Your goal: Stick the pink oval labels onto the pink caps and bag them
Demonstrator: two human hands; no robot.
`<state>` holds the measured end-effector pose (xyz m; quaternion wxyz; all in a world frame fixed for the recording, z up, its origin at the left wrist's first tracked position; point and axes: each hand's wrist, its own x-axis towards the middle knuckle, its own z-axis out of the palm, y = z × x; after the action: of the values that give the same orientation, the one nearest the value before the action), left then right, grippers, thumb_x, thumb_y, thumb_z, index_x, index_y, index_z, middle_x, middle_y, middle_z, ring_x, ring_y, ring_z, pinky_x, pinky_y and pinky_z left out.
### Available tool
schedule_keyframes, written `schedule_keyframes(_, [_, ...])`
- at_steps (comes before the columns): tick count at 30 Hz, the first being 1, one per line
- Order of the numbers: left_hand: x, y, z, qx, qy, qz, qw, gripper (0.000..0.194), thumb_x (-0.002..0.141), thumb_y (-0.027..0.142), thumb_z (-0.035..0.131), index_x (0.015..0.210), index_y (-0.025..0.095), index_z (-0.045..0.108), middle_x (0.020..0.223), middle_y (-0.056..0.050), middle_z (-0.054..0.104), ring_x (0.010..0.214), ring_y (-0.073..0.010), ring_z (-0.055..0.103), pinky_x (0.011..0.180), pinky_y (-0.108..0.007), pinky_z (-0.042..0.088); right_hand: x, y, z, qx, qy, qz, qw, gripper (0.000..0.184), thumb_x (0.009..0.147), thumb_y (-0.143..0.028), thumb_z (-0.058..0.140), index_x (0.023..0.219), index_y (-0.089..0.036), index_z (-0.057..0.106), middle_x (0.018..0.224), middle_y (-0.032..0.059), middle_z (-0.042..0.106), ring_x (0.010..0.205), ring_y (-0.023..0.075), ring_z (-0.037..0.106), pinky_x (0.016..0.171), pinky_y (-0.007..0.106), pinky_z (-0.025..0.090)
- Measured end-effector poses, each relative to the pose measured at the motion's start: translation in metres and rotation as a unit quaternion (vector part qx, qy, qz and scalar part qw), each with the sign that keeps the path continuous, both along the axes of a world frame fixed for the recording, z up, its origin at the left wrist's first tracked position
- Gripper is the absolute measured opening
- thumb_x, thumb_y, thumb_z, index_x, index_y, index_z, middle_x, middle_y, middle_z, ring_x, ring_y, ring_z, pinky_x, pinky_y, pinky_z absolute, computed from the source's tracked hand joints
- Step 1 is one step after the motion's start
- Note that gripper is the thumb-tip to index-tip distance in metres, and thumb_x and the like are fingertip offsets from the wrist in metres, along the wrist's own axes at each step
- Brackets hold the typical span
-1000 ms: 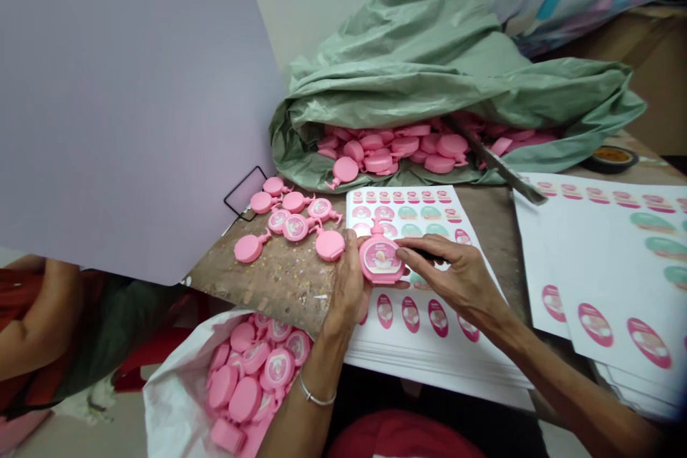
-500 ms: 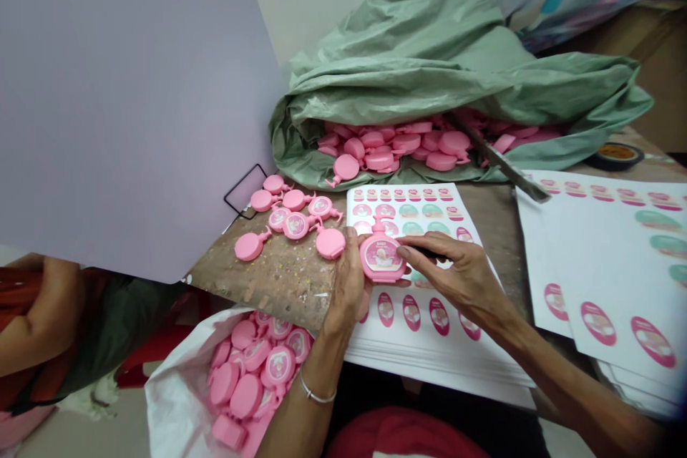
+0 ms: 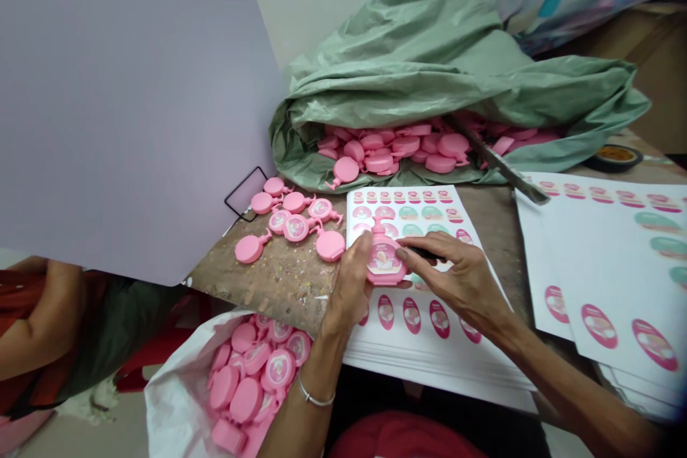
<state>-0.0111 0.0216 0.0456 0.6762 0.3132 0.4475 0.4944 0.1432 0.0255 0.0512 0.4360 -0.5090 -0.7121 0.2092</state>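
A small pink toy pump bottle [image 3: 387, 273] with a round picture label on its front is held upright in my left hand [image 3: 351, 279]. My left thumb lies over the label's left edge. My right hand [image 3: 456, 265] pinches a slim dark tool [image 3: 428, 252], mostly hidden by the fingers, whose kind I cannot make out. Its thumb and fingertip touch the bottle's right edge. Beneath both hands lies a stack of sticker sheets [image 3: 429, 343] with pink and green labels. Several pink bottles [image 3: 295, 227], some labelled, lie to the left on the wooden table [image 3: 268, 286].
At the back, a green sack [image 3: 408, 93] spills pink bottles, and a flat metal strip [image 3: 499, 161] leans out of it. More sticker sheets [image 3: 606, 265] are at right, near a tape roll [image 3: 615, 156]. A white sack [image 3: 177, 386] of bottles stands lower left; a person's arm [image 3: 54, 322] shows beyond.
My left thumb has moved from the bottle's side onto the label's left edge. The bottle has shifted slightly right; my right hand stays at its right edge.
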Motion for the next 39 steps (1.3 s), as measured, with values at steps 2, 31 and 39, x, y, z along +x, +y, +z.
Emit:
schedule_keyframes(2, [-0.004,-0.002,-0.003,0.047,0.011,-0.029,0.998,0.045,0.074,0.042,0.074,0.11,0.017,0.061,0.104,-0.007,0.065,0.093,-0.0235,0.066,0.076,-0.038,0.06,0.005,0.002,-0.001,0.04,-0.077,-0.033,0.996,0.026,0.087,-0.044,0.06,0.094,-0.022,0.073,0.083,0.0072,0.072,0.079,0.023,0.064,0.076,0.039,0.046])
schedule_keyframes(31, [-0.083,0.025,-0.021,0.242,0.594,0.239,0.729,0.036,0.089,0.039,0.052,0.115,0.015,0.06,0.135,-0.02,0.048,0.129,-0.0338,0.043,0.104,-0.05,0.038,0.013,0.179,-0.015,0.008,-0.009,-0.122,0.992,0.025,0.077,-0.04,0.062,0.083,-0.016,0.062,0.083,0.0105,0.064,0.083,0.0244,0.054,0.074,0.035,0.036])
schedule_keyframes(39, [-0.003,0.037,-0.013,0.184,0.216,0.082,0.955,0.038,0.083,0.044,0.062,0.109,0.017,0.064,0.112,-0.013,0.066,0.101,-0.0248,0.063,0.082,-0.035,0.053,-0.007,0.062,-0.016,-0.22,0.282,-0.001,0.934,0.054,0.079,-0.072,0.048,0.061,-0.022,0.04,0.052,-0.0061,0.032,0.047,0.0094,0.031,0.045,0.026,0.034])
